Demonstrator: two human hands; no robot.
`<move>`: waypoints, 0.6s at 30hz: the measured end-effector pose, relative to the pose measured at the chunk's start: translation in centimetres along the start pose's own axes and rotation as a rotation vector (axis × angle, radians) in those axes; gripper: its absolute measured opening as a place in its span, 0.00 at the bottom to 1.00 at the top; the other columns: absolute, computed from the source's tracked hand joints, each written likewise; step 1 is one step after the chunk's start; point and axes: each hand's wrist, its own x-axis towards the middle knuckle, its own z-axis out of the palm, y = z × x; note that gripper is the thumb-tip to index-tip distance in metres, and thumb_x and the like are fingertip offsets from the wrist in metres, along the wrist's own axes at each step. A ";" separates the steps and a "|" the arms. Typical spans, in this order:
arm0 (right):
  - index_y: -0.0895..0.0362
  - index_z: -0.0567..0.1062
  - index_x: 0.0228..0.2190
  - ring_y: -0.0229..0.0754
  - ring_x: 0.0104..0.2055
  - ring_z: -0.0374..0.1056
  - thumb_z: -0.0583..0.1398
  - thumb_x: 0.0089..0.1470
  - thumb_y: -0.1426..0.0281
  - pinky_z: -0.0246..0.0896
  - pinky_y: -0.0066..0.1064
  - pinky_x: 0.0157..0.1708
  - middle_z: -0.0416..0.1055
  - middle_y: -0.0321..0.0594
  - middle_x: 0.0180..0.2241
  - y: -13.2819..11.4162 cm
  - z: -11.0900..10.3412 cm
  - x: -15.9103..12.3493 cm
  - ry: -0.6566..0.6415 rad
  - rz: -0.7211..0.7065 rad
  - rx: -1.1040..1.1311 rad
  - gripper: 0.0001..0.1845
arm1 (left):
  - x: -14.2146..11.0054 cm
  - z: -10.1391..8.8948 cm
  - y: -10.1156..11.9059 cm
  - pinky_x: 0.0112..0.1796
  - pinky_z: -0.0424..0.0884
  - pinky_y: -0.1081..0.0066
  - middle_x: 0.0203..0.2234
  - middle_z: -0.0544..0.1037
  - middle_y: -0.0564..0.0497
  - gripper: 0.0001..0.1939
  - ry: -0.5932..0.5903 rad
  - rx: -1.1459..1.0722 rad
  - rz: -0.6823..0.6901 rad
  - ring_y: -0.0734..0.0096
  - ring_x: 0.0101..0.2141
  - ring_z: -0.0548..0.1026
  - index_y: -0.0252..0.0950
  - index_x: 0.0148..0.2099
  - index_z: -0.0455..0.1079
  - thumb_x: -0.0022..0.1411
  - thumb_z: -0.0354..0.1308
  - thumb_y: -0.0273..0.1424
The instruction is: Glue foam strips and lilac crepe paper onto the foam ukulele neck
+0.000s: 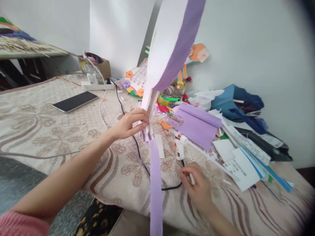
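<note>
Purple-and-white paper craft [169, 59] stands upright over the middle of the patterned tablecloth [66, 126], a purple strip [155, 186] hanging below it toward our near side. We pinch its lower part between the thumb and fingers of our left hand [133, 124]. Our right hand [198, 185], to the right, has thumb and forefinger curled toward each other near the black cord [172, 188]; we cannot tell whether they touch it. Beyond that hand lies a white glue gun [180, 149], with scissors [176, 120] on purple paper [197, 126] farther off. Far left, we see a phone [75, 101].
</note>
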 end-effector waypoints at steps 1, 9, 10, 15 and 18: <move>0.54 0.70 0.33 0.40 0.31 0.66 0.61 0.60 0.70 0.65 0.32 0.31 0.67 0.36 0.29 0.9 -0.3 -0.2 0.041 0.114 -0.058 0.03 | 0.0 0.0 0.0 0.45 0.71 0.64 0.37 0.76 0.45 0.09 -0.011 -0.001 0.004 0.65 0.40 0.74 0.34 0.41 0.73 0.69 0.51 0.29; 0.57 0.75 0.37 0.44 0.28 0.65 0.63 0.49 0.51 0.61 0.35 0.31 0.74 0.40 0.30 5.0 0.8 5.3 -0.162 0.520 -0.047 0.22 | 0.0 0.4 0.3 0.46 0.71 0.63 0.38 0.76 0.43 0.08 -0.059 0.008 0.059 0.64 0.41 0.74 0.33 0.43 0.73 0.68 0.52 0.27; 0.57 0.76 0.33 0.43 0.26 0.64 0.63 0.48 0.51 0.59 0.34 0.29 0.73 0.38 0.26 5.2 1.2 6.0 -0.168 0.522 -0.032 0.22 | 0.0 0.4 0.3 0.46 0.71 0.63 0.38 0.76 0.43 0.08 -0.060 0.008 0.057 0.64 0.41 0.74 0.33 0.43 0.73 0.68 0.52 0.27; 0.56 0.71 0.20 0.39 0.21 0.56 0.61 0.48 0.49 0.50 0.31 0.24 0.62 0.33 0.16 5.4 2.6 6.8 -0.100 0.559 -0.006 0.22 | -0.1 0.1 0.4 0.46 0.71 0.63 0.38 0.76 0.42 0.09 -0.055 0.002 0.034 0.64 0.41 0.74 0.33 0.44 0.73 0.68 0.52 0.28; 0.54 0.67 0.19 0.38 0.21 0.55 0.59 0.50 0.48 0.50 0.31 0.23 0.61 0.33 0.16 5.1 2.1 6.3 -0.024 0.579 0.025 0.24 | -0.2 -0.2 0.2 0.45 0.72 0.64 0.38 0.76 0.42 0.09 -0.059 -0.003 0.022 0.64 0.41 0.75 0.33 0.45 0.73 0.68 0.52 0.28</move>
